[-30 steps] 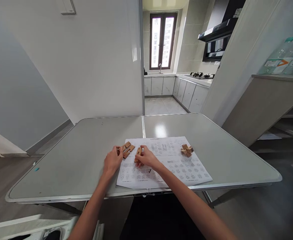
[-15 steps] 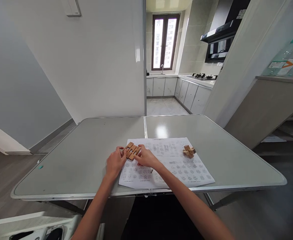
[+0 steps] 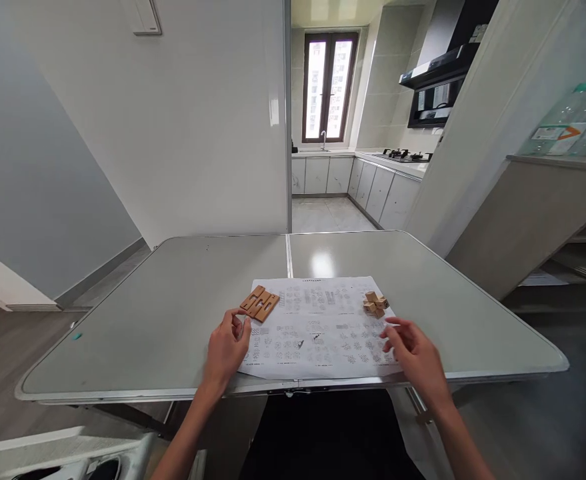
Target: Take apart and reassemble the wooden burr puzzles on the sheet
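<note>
Three flat notched wooden pieces (image 3: 259, 303) lie side by side at the left top corner of a printed paper sheet (image 3: 323, 327). My left hand (image 3: 227, 347) rests just below them on the sheet's left edge, fingers loosely curled and holding nothing. A small assembled wooden block puzzle (image 3: 375, 303) sits on the right part of the sheet. My right hand (image 3: 413, 353) hovers below it, fingers spread and empty.
The sheet lies on a grey folding table (image 3: 173, 313) with a metal rim and a centre seam. A white wall stands behind on the left. A kitchen doorway opens behind, and a counter with shelves (image 3: 547, 207) stands at the right.
My right hand let go of the wooden pieces and swung right, to just below the assembled puzzle. The third piece now lies joined beside the other two. My left hand drew back slightly.
</note>
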Action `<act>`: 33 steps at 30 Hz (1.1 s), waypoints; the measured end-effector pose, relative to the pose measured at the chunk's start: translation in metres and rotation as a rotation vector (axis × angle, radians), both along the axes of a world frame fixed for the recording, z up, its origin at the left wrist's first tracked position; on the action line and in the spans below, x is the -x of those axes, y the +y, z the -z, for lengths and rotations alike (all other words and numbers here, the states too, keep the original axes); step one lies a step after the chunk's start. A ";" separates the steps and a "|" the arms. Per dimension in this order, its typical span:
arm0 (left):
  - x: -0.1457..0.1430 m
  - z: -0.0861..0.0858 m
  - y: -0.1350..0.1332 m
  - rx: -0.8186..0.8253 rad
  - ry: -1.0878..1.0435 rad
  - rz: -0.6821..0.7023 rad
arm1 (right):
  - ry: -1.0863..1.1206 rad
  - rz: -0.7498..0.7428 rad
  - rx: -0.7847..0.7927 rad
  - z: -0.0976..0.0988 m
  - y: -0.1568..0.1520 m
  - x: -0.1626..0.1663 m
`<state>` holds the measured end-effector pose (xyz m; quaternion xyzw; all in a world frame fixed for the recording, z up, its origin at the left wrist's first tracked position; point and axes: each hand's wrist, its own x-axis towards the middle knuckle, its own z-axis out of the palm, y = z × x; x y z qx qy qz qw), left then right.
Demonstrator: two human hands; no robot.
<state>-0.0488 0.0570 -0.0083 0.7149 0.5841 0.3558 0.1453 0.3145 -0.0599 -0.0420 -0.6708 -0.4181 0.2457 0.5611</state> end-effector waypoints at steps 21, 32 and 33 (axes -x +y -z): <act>-0.054 -0.029 -0.055 0.285 -0.103 0.509 | -0.304 -0.066 0.062 -0.029 0.035 0.008; -0.070 -0.059 -0.082 0.373 -0.287 0.729 | 0.196 -0.600 -0.043 -0.078 -0.032 0.104; -0.069 -0.059 -0.083 0.379 -0.288 0.737 | 0.186 -0.600 -0.052 -0.076 -0.035 0.106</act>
